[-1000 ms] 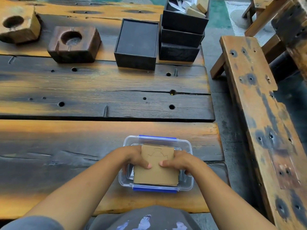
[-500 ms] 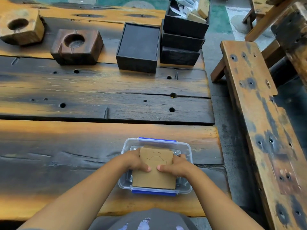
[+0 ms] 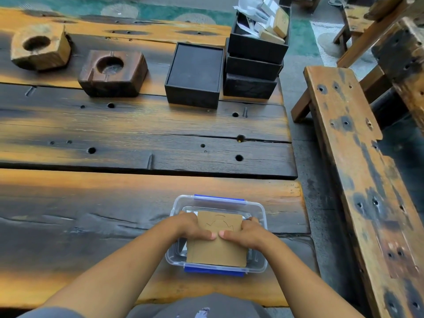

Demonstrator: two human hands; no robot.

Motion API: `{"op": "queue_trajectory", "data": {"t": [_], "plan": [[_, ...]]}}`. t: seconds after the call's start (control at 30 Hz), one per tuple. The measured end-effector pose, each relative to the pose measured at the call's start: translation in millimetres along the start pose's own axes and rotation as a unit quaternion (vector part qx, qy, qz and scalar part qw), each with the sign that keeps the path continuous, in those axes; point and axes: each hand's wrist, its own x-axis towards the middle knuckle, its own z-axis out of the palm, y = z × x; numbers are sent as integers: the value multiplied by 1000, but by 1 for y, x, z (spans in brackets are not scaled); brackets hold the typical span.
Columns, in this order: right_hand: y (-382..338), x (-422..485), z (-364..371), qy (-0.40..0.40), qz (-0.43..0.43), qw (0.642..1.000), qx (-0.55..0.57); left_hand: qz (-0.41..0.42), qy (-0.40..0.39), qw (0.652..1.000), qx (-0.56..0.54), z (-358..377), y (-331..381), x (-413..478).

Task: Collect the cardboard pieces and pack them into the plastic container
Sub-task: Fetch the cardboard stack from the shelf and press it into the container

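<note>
A clear plastic container (image 3: pixel 260 210) with blue clips sits at the near edge of the wooden table. A brown cardboard piece (image 3: pixel 218 252) with a cut outline on its top lies tilted over the container's opening, its near edge on the front rim. My left hand (image 3: pixel 191 228) grips its left side and my right hand (image 3: pixel 244 232) grips its right side, thumbs pressed on top and almost touching. What lies under the cardboard is mostly hidden.
Two wooden blocks with round hollows, one pale (image 3: pixel 40 45) and one dark (image 3: pixel 112 72), stand at the far left. A black box (image 3: pixel 195 74) and a stack of black boxes (image 3: pixel 254 58) holding papers stand at the far right. A wooden bench (image 3: pixel 358 180) runs along the right.
Both hands have pushed the cardboard lower into the container, and the thumbs have come closer together. The view has tipped slightly, showing more of the far table.
</note>
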Motion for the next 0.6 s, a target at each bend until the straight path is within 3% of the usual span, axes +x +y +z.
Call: {"op": "queue_trajectory", "data": {"t": [0.13,0.27,0.6], "plan": [[2,-4,-4,-12,-22,1000,-9,54,-8,999,0,1,-9,-3],[-1,-6,-9,-42,-9,999,-33,15,-34,996,81,1,-6,-3],[-6,-2,-9,37,-41,998,-29,43,3,996,83,-4,5,-1]]}}
